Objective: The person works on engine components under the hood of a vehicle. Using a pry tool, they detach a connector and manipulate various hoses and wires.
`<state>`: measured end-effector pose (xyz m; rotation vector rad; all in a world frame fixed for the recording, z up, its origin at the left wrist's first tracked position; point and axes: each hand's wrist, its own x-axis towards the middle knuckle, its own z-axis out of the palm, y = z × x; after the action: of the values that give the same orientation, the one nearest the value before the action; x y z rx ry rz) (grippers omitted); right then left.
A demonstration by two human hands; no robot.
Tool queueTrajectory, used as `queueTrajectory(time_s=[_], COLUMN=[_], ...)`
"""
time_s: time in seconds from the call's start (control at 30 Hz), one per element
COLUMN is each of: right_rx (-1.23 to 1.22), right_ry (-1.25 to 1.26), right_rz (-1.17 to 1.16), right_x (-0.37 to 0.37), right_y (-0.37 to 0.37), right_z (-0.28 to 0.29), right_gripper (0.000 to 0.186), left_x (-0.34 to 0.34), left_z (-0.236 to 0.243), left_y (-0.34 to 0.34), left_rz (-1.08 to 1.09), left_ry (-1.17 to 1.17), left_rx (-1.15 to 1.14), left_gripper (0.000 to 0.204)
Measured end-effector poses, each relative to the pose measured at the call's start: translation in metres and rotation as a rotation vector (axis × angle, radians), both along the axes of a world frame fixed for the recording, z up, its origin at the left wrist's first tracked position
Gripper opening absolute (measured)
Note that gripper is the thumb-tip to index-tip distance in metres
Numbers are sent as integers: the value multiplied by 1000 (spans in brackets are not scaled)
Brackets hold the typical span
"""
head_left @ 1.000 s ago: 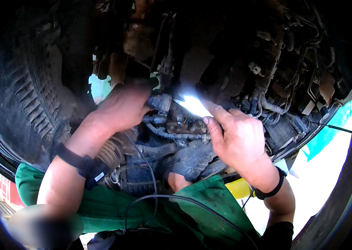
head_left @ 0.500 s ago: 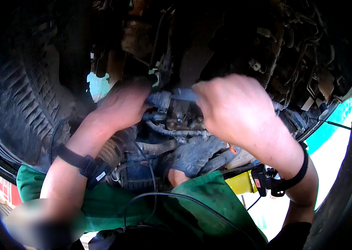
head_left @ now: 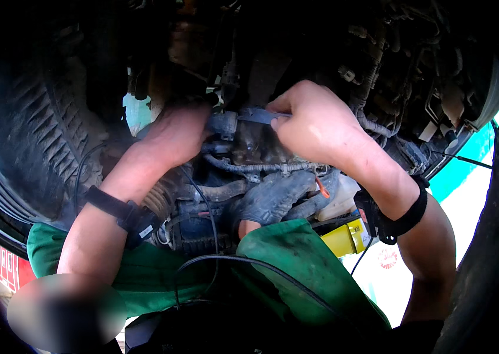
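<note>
Both my bare hands are inside an engine bay. My left hand (head_left: 175,130) is closed at a dirty grey connector housing (head_left: 223,125), its fingertips partly hidden in shadow. Just right of it, my right hand (head_left: 311,121) pinches a flat grey metal tool (head_left: 255,115), whose left end reaches the housing. A corrugated hose (head_left: 255,167) runs below them among grimy metal parts. Lower down rests a dark gloved hand (head_left: 276,197) with bare skin at the wrist, apparently another person's.
A ribbed black plastic liner (head_left: 43,141) fills the left side. Wiring harnesses (head_left: 370,76) hang at upper right. A thin cable (head_left: 273,280) loops across green cloth (head_left: 279,248). A yellow object (head_left: 338,239) and an orange loop (head_left: 321,186) sit at lower right.
My right hand has moved up and turned over the grey tool, which no longer glints. My left hand stays at the housing. The view has shifted slightly.
</note>
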<state>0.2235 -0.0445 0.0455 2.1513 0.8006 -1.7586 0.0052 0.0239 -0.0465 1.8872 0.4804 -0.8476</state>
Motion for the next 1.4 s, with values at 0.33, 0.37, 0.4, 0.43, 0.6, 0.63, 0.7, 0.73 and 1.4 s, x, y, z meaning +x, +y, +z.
queueTrajectory(time_s=[0.33, 0.37, 0.4, 0.43, 0.6, 0.63, 0.7, 0.73, 1.4], right_rx=[65, 40, 51, 66, 239, 273, 473, 504, 117], right_ry=[-64, -73, -81, -80, -96, -94, -154, -174, 347], right_rz=[-165, -133, -136, -71, 193, 220, 306, 343, -1105], right_x=[-21, -21, -21, -19, -11, -11, -13, -13, -29], right_y=[-38, -38, -39, -40, -46, -48, -54, -57, -56], right_z=[15, 16, 17, 16, 10, 9, 8, 9, 16], right_gripper=[32, 32, 34, 34, 34, 34, 34, 33, 22], left_x=[-3, -4, -4, -4, -5, -6, -5, -5, 26], left_z=[-5, -5, -5, -5, -7, -7, -7, -7, 31], left_y=[-2, -3, -2, -2, 1, 1, 1, 1, 26], left_rz=[-36, -30, -25, -24, -14, -33, -9, -17, 598], left_ry=[-73, -70, -59, -20, -65, -87, -83, -83, -9], left_rx=[29, 29, 44, 5, -5, 10, 22, 21, -151], left_gripper=[28, 29, 29, 29, 32, 32, 33, 33, 46])
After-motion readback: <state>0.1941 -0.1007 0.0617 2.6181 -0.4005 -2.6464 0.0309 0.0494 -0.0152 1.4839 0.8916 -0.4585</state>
